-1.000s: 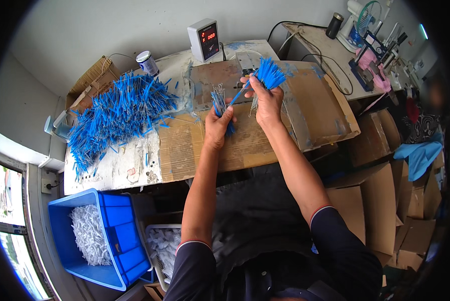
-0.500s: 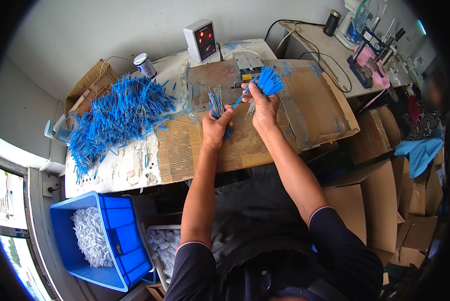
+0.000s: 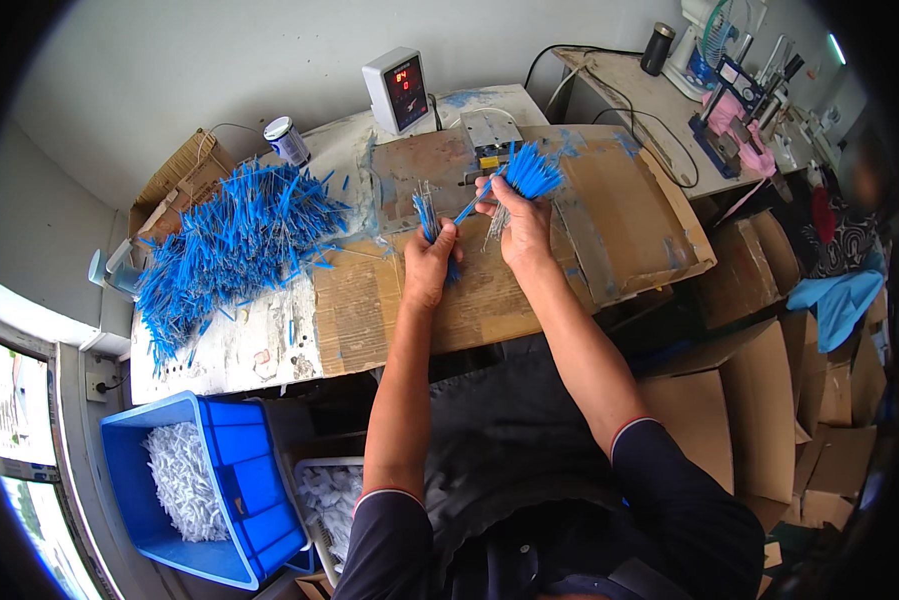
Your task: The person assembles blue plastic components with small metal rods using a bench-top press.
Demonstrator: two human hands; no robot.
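Note:
Both hands are raised over the cardboard-covered bench. My left hand point(image 3: 430, 264) is closed round a small bundle of thin sticks point(image 3: 424, 212), their fine wire ends pointing up and some blue showing below the fist. To its right, my right hand point(image 3: 521, 222) grips a thicker bundle of blue sticks point(image 3: 531, 172), blue ends fanned upward and wires hanging down. A single blue stick point(image 3: 469, 205) slants between the two hands, touching the fingers of both. Just beyond the right hand sits a small metal device point(image 3: 491, 135) with a yellow mark. A large heap of blue sticks point(image 3: 234, 245) lies at the left.
A white box with a red lit display point(image 3: 397, 90) stands at the back, a white-and-blue can point(image 3: 286, 141) left of it. Below the bench, a blue bin point(image 3: 254, 480) holds small white pieces. Cardboard boxes point(image 3: 689, 420) crowd the right. A side table point(image 3: 624, 90) carries clamps and a fan.
My right hand and its bundle have come slightly lower and to the left. The stick between the hands lies at a slightly different slant. The display's lit figures have changed.

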